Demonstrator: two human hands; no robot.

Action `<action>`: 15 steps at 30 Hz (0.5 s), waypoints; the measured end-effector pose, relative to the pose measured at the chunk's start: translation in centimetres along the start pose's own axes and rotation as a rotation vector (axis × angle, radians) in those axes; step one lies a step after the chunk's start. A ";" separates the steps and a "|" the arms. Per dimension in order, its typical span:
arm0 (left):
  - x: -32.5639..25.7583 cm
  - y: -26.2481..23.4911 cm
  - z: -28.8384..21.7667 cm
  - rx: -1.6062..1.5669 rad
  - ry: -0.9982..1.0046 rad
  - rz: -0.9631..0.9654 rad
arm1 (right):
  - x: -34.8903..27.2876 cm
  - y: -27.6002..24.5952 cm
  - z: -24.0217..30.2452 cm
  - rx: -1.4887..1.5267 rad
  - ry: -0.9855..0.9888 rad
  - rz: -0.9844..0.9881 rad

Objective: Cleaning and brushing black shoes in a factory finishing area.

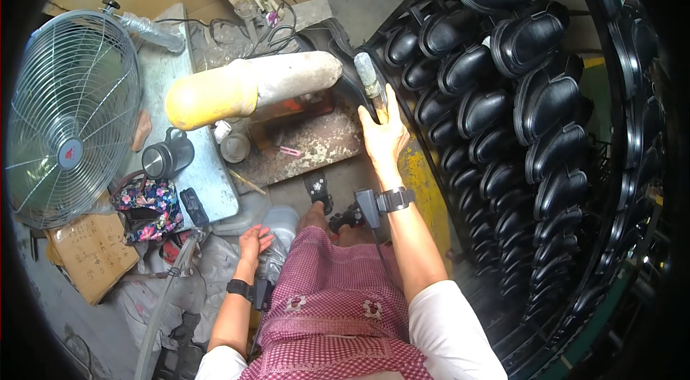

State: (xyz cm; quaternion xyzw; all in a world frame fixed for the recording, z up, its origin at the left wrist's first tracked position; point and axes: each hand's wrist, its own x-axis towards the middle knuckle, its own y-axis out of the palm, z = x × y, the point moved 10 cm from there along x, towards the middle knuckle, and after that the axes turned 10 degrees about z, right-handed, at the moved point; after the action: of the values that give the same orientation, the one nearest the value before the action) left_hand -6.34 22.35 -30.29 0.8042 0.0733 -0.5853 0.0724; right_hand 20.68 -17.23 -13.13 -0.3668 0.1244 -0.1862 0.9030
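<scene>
My right hand (384, 134) reaches forward, thumb and fingers closed around the lower end of a stick-like tool. This tool (368, 75) has a pale grey-white rounded upper end and a brownish lower part; its exact kind is unclear. Low beside my apron, my left hand (255, 242) is held with fingers stretched out and nothing in them. Just left of the tool, a long rounded machine arm (295, 80), yellow at one end and dirty white at the other, extends over a worn bench (316, 143).
Rows of shiny black shoes (496, 107) hang on a tall rack at right. A large fan (72, 121) stands at left by a pale table (208, 186) bearing a dark mug (167, 156) and floral bag (152, 206). Cardboard (93, 254) lies below. A pink clip (290, 151) rests on the bench.
</scene>
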 end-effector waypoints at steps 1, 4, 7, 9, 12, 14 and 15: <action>0.1 -0.1 0.0 0.001 0.001 -0.001 | -0.4 -0.4 0.2 -0.004 -0.029 -0.015; -0.2 0.2 -0.2 0.004 0.021 0.005 | -2.4 -1.9 0.4 0.008 -0.057 -0.030; -1.2 3.0 -2.5 0.013 0.095 0.065 | -5.6 -4.6 -1.0 0.058 -0.037 -0.035; -2.2 6.8 -5.2 0.039 0.190 0.170 | -8.1 -6.8 -3.0 0.123 -0.026 -0.040; -5.3 13.9 -10.0 0.122 0.371 0.323 | -12.2 -9.4 -4.5 0.119 -0.028 -0.015; -7.7 18.9 -12.5 0.178 0.499 0.444 | -14.6 -11.4 -5.1 0.114 -0.051 0.019; -9.2 21.4 -13.8 0.289 0.618 0.446 | -15.6 -12.5 -4.9 0.085 -0.069 0.035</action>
State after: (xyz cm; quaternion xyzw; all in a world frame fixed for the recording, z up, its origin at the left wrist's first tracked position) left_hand 8.07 3.92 -16.63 0.9403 -0.1676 -0.2903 0.0585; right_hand 1.78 -21.85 -6.35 -0.3318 0.0914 -0.1628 0.9247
